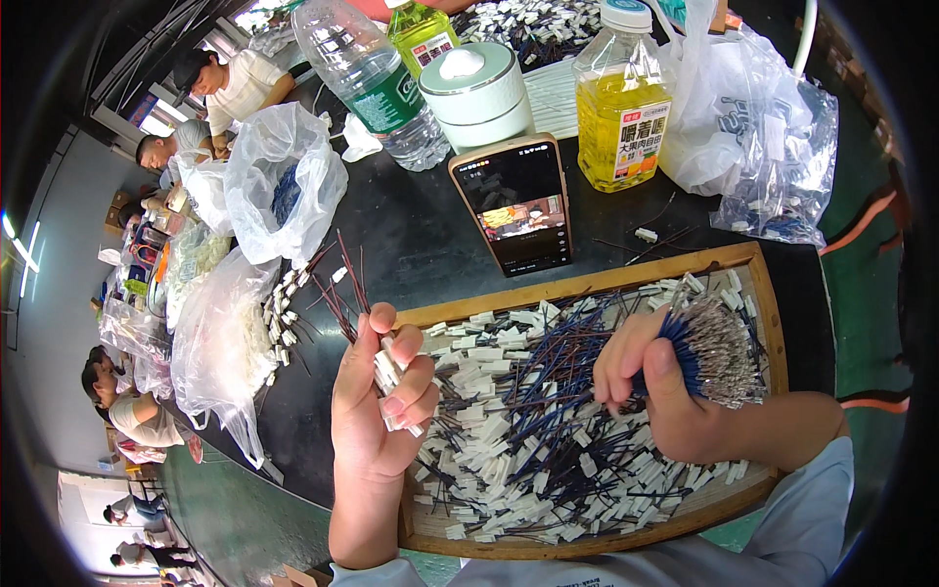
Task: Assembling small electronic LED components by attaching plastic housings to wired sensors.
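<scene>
Left hand [377,406] closed around a small bunch of white connectors [393,377], dark wires [344,284] sticking up out of the fist, held over the left edge of the wooden tray [587,284]. Right hand [650,391] clamped on a thick bundle of blue wires [709,342] with bare metal tips fanned to the right, held over the tray's right side. Tray itself full of loose white connectors with dark and blue leads. Just beyond the tray on the dark surface [411,245]: a phone [515,203] lying face up, screen lit. Left of it, clear plastic bags [279,181] of parts. Farther back: a white round container [476,93], a clear water bottle [367,73], a bottle of yellow drink [621,98], another bag at far right. Other people seated far left.
</scene>
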The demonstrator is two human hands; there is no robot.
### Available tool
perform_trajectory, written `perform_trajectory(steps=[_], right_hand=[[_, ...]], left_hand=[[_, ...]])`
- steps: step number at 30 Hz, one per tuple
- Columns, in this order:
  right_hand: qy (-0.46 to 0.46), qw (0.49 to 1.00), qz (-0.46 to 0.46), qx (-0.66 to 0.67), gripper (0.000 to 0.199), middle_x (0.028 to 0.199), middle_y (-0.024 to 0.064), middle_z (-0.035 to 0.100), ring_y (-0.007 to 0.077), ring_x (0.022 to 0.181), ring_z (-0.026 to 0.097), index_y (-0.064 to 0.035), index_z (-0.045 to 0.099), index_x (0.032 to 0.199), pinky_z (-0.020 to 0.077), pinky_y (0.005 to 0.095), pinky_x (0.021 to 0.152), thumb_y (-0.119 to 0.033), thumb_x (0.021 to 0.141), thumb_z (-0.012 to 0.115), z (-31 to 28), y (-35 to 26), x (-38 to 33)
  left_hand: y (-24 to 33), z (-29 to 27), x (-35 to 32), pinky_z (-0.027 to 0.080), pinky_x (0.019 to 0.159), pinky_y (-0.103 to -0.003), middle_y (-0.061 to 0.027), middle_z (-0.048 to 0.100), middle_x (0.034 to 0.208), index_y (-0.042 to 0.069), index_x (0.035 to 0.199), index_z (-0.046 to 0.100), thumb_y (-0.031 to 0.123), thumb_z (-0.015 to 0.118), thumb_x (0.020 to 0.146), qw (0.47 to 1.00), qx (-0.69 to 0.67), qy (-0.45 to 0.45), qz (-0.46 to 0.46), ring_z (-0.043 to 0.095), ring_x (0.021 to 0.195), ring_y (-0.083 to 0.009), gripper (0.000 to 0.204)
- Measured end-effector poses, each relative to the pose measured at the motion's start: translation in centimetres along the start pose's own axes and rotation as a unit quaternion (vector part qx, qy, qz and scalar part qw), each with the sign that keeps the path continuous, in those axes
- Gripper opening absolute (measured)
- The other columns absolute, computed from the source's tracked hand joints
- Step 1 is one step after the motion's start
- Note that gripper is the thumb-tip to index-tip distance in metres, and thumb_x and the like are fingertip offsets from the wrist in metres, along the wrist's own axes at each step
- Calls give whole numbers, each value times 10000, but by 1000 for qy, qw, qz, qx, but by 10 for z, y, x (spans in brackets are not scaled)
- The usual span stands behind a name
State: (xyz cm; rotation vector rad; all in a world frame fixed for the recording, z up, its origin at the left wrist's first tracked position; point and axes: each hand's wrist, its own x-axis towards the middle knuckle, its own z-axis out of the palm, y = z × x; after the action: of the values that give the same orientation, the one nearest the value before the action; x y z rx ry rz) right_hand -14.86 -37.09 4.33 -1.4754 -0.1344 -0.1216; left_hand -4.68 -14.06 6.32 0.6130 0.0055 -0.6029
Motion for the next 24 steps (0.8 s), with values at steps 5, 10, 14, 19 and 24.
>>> perform_trajectory(steps=[5,10,14,19,24], right_hand=[[-39,998,14,49,296,691,48,468,119,613,477,-48,424,959,422,260,558,-331,970,339,-2,-12,-2],[8,995,100,3,279,731,25,510,90,672,480,-42,516,921,409,233,628,-318,935,479,6,-28,-3],[55,995,82,-31,256,800,25,529,90,753,492,-45,538,1000,409,250,681,-237,857,630,9,-16,-9],[-38,991,-44,-120,229,880,79,625,101,778,632,-7,553,1009,513,192,625,6,801,646,9,-13,-7],[-60,995,-21,-76,130,758,49,627,89,638,595,-26,604,882,469,197,534,-83,785,670,14,-10,-6]], left_hand=[[-3,0,-3,263,321,-179,-22,472,686,138,1018,433,301,261,1001,999,13,-29,-24,315,390,-47,238],[-4,1,-9,246,316,-182,-15,434,613,139,1014,435,329,256,997,998,-2,-52,-31,298,383,-47,262],[-8,5,-10,235,326,-186,-11,397,574,124,998,443,339,278,993,995,69,-72,-25,268,384,-47,271],[-15,11,-12,186,311,-196,4,363,516,93,924,415,339,289,993,961,260,-88,32,231,362,-44,285],[-23,16,-19,226,337,-202,-33,413,529,48,879,439,329,367,976,916,384,-81,83,295,383,-51,306]])
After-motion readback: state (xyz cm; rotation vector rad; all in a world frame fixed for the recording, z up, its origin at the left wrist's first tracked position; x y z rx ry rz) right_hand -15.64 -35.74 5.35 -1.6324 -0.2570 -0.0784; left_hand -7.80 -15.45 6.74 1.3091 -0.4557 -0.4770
